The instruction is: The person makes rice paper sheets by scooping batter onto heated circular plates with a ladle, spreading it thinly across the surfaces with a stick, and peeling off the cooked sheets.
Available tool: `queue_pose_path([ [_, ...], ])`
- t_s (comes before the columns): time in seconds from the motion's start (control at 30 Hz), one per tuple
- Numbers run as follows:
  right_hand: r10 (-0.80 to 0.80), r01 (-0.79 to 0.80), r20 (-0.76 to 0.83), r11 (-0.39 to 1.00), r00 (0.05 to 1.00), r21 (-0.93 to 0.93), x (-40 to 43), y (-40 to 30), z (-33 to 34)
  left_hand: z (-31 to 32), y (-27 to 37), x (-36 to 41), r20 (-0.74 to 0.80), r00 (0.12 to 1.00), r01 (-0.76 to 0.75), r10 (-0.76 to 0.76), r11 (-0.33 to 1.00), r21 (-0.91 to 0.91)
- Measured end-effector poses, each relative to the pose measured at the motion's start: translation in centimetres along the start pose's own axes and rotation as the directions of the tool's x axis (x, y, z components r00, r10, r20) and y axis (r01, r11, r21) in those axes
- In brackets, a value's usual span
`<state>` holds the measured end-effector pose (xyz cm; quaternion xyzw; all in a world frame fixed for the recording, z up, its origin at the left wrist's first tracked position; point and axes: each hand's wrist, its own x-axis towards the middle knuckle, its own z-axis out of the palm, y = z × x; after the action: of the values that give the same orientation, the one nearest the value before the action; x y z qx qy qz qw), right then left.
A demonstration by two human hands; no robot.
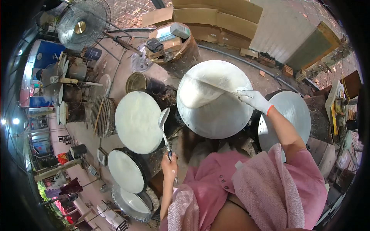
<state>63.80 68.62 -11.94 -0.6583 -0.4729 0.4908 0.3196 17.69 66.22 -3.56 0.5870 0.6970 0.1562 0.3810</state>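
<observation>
My right hand [255, 100], in a white glove with an orange cuff, grips the end of a long thin spreading blade [214, 85]. The blade lies across a round metal griddle [219, 124], over wet white batter [199, 93] on its upper left part. My bare left hand [169, 167] is closed around the handle of a metal ladle [164, 117], coated with white. The ladle's bowl is at the right edge of a second round surface [138, 122], covered by a pale layer. A third pale round [125, 171] lies below that one.
Another round metal griddle [289, 115] stands at the right, partly under my right forearm. A wide metal basin [130, 202] holding white batter is at lower left. Beyond are an open bucket [136, 83], a barrel of cartons and waste [179, 59], and a standing fan [81, 27].
</observation>
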Motion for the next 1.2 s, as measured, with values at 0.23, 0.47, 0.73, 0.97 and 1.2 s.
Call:
queue_pose_path([
  [0.23, 0.002, 0.041, 0.319, 0.991, 0.948, -0.128, -1.6, -2.1, 0.4, 2.1, 1.2, 6.5, -0.035, 0.976, -0.196, 0.213, 0.942, 0.272],
  [0.47, 0.033, -0.042, 0.195, 0.998, 0.980, 0.041, 0.6, -1.4, 0.5, 2.8, 1.7, 8.1, 0.149, 0.941, -0.335, 0.303, 0.787, 0.518],
  [0.73, 0.151, -0.169, 0.383, 0.986, 0.912, 0.014, -5.7, -0.1, 1.1, 1.7, -1.9, 0.3, 0.357, 0.881, -0.461, 0.311, 0.732, 0.501],
  [0.97, 0.245, -0.452, 0.385, 0.353, 0.890, 0.820, -15.4, -0.2, 14.1, 0.6, -0.8, 2.7, 0.618, 0.741, -0.453, 0.262, 0.875, 0.171],
  [1.2, 0.462, -0.261, -0.147, 0.705, 0.875, 0.660, -5.2, -8.2, 32.5, -7.6, -1.0, 6.8, 0.156, 0.848, -0.497, 0.507, 0.862, -0.102],
])
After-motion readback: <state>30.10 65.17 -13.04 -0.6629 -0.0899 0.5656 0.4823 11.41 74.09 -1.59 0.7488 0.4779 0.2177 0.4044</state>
